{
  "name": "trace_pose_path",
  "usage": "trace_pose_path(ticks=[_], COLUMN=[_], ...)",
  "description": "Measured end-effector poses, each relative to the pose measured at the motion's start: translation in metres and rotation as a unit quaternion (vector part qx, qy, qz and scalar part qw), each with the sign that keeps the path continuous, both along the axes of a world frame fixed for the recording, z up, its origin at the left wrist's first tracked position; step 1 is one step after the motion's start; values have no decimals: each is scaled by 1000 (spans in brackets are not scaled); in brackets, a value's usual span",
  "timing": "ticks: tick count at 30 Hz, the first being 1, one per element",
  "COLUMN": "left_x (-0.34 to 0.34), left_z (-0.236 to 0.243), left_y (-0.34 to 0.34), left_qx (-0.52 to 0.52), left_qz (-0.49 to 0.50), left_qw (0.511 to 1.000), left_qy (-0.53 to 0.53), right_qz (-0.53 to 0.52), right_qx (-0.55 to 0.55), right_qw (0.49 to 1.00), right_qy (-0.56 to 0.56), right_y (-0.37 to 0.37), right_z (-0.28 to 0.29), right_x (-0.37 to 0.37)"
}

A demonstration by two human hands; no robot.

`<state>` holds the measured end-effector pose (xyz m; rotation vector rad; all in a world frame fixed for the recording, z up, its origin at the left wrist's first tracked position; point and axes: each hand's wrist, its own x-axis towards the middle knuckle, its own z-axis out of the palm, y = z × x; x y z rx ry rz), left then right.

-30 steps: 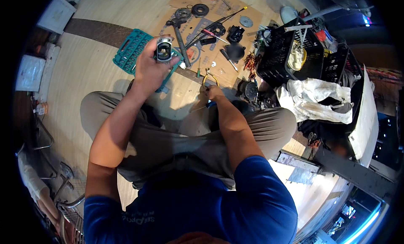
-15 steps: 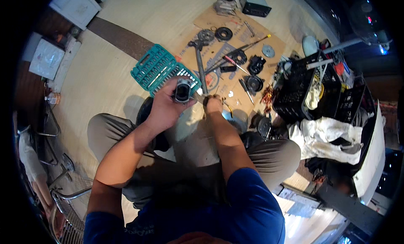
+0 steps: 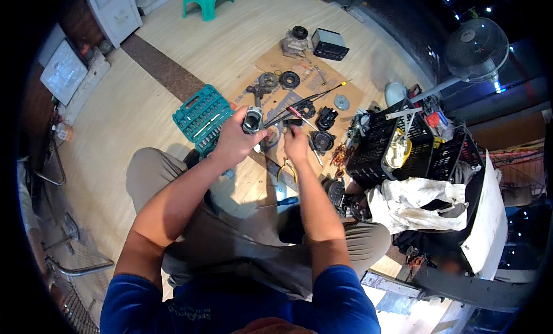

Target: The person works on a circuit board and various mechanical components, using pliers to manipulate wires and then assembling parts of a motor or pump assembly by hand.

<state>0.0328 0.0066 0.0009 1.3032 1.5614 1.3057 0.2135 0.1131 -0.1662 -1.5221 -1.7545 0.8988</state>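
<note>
My left hand is wrapped round a grey metal housing, its hollow round opening facing up. To the right, my right hand is held low over the cardboard with fingers curled together. Whatever is between those fingers, if anything, cannot be made out. Just beyond its fingertips lies a small black block. A hammer rests on the cardboard behind the housing, much of its handle hidden. Yellow-handled pliers and a blue-handled screwdriver lie on the floor nearer me.
A green socket set case lies open at left. Cardboard carries a black ring, a red-handled screwdriver and several round parts. Black crates, white cloth and a fan stand right; a green stool beyond.
The view has shifted, bringing the fan and more of the stool in. My right hand has moved away from the housing and the hammer handle toward the black block. The left keeps its hold.
</note>
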Motion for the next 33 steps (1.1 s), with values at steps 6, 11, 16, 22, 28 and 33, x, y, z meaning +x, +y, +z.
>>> trace_pose_path(ticks=[6,11,16,22,28,33], left_x=[11,23,33,34,37,38], left_z=[9,7,5,-5,-8,-6], left_y=[-2,-1,-4,-4,-5,-8], left_qx=[86,158,122,130,145,89], left_qz=[-3,2,0,-1,-10,-10], left_qw=[990,980,979,969,955,954], left_qy=[109,118,163,210,259,288], right_qz=[144,126,169,168,171,172], right_qx=[179,209,241,247,272,278], right_qw=[973,970,956,954,945,937], right_qy=[-1,-8,-7,-27,-56,-126], right_y=[-46,-114,-120,-115,-110,-114], right_z=[202,246,228,216,209,210], right_x=[45,56,46,45,42,39])
